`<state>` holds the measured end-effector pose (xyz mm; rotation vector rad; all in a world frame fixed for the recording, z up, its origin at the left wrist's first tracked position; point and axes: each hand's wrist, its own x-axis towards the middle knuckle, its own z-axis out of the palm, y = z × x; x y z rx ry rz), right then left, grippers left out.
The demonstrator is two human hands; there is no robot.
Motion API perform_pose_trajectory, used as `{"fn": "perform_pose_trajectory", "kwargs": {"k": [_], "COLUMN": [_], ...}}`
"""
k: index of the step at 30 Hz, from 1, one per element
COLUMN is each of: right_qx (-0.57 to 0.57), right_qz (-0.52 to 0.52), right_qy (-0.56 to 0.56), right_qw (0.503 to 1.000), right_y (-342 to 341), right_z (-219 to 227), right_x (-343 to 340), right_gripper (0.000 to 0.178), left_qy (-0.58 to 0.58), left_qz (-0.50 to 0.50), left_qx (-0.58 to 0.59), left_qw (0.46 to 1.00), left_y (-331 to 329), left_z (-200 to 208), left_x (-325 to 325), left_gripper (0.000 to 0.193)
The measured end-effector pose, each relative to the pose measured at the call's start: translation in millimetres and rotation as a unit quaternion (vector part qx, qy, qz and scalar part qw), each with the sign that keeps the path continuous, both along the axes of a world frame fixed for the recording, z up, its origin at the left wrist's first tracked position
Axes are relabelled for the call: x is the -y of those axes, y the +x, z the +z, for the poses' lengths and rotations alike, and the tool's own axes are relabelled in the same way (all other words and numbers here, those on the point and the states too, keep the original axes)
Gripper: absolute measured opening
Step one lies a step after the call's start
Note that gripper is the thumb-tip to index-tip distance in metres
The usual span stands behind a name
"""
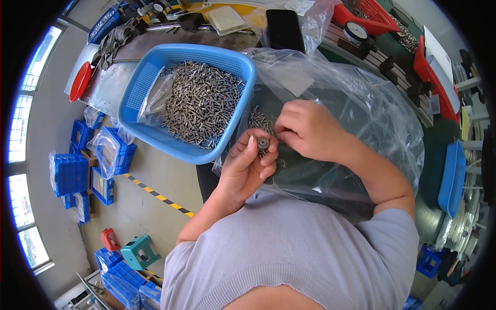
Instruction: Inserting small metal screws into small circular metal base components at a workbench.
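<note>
The left hand (243, 164), fingers curled and thumb pressed in, holds a small round metal piece (263, 143) with a hole in its middle, just beside the right fingertips. From the left of the bench, a red dish (80, 81) comes first. Next stands a light-blue basket (135, 114) holding a heap of short metal pins (201, 101), with a crumpled clear bag (156, 98) against its left side. Loose pins (258, 120) lie between basket and hands. A black phone (284, 30) lies beyond them. The right hand (309, 128) bends its fingers narrowly toward the thumb; whether they pinch anything, I cannot tell. Clear plastic sheeting (356, 98) spreads under and past it. A blue tray (451, 178) sits at far right.
</note>
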<state>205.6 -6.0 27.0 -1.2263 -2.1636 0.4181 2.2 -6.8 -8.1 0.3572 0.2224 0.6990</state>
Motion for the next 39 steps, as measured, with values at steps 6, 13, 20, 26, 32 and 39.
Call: {"fn": "perform_pose_trajectory", "kwargs": {"k": [6,13,20,26,32,39], "right_qx": [-0.304,-0.416,-0.391,-0.354,-0.272,-0.215], "right_qz": [0.008,0.071,0.065,0.054,0.044,0.079], "right_qy": [-0.316,-0.419,-0.401,-0.366,-0.298,-0.165], "right_qw": [0.899,0.804,0.826,0.859,0.914,0.959], "right_y": [2,-5,-4,-5,-8,-7], "right_z": [24,18,16,18,19,15], "right_x": [2,5,5,7,6,3], "right_gripper": [0.003,0.007,0.007,0.008,0.010,0.018], "left_qy": [0.001,-0.008,-0.007,-0.010,-0.018,-0.014], "left_qz": [-0.008,-0.013,-0.018,-0.021,-0.017,-0.041], "left_qx": [-0.041,-0.059,-0.056,-0.050,-0.062,-0.057], "left_qw": [0.999,0.998,0.998,0.998,0.998,0.997], "left_y": [0,1,1,0,1,1], "left_z": [6,8,7,6,7,8], "left_x": [1,0,0,0,1,-2], "left_gripper": [0.021,0.020,0.021,0.020,0.020,0.024]}}
